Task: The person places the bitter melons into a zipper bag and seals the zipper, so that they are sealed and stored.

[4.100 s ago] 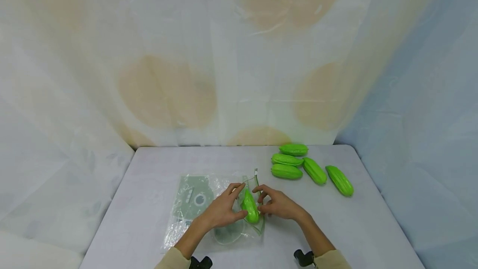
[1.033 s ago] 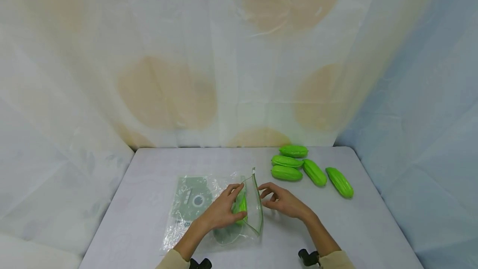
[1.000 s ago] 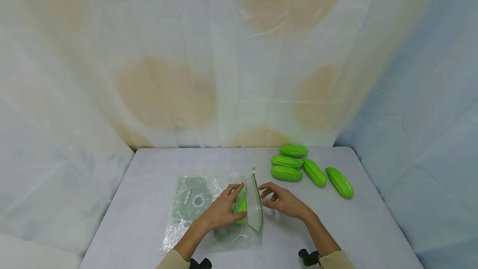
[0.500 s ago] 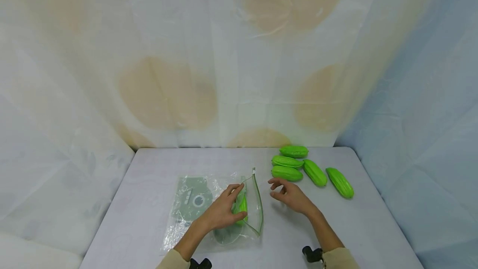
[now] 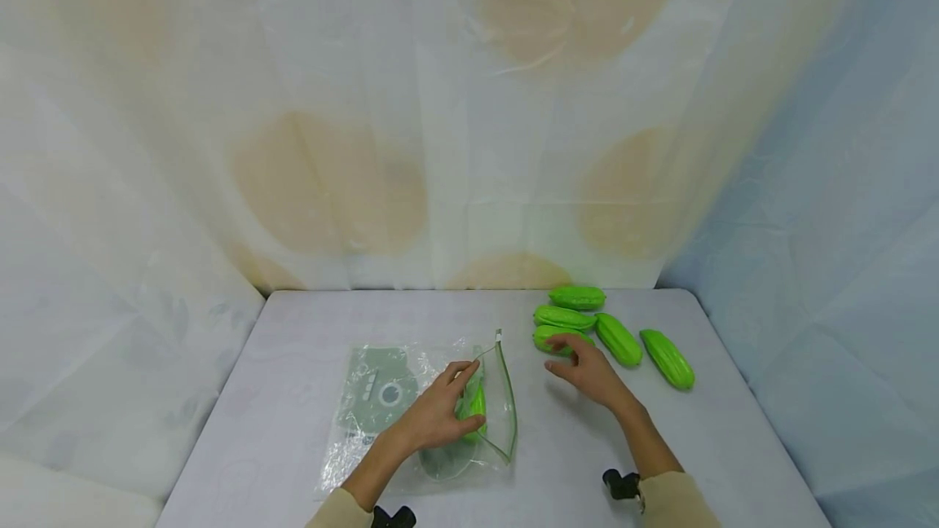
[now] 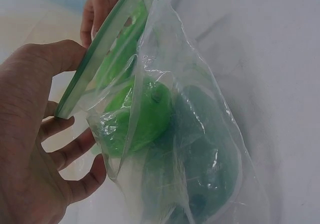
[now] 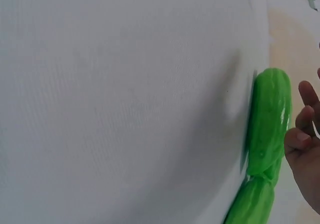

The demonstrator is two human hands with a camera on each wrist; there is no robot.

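A clear zip bag (image 5: 501, 422) with a green-edged mouth lies on the table. My left hand (image 5: 433, 414) holds its mouth spread between thumb and fingers. In the left wrist view the thumb bears on the green zip strip (image 6: 95, 59), and the curled fingers lie at the bag's edge. Inside the bag a ridged green cucumber (image 6: 142, 116) shows through the plastic. My right hand (image 5: 590, 369) holds nothing; its parted fingers hover at the nearest of the stacked cucumbers (image 5: 546, 338), partly covering it. The right wrist view has a cucumber (image 7: 270, 119) just beside the fingertips; contact is unclear.
Several more cucumbers (image 5: 619, 339) lie at the back right of the white table (image 5: 293, 332), one apart from the others (image 5: 667, 358). Pale green printed panels (image 5: 381, 389) show in crinkled clear plastic on the left. Patterned curtains (image 5: 469, 145) enclose the table.
Earlier a cucumber was between both hands at the bag's mouth; it has gone into the bag. My right hand has withdrawn rightward and away to the stacked cucumbers. The left hand stays.
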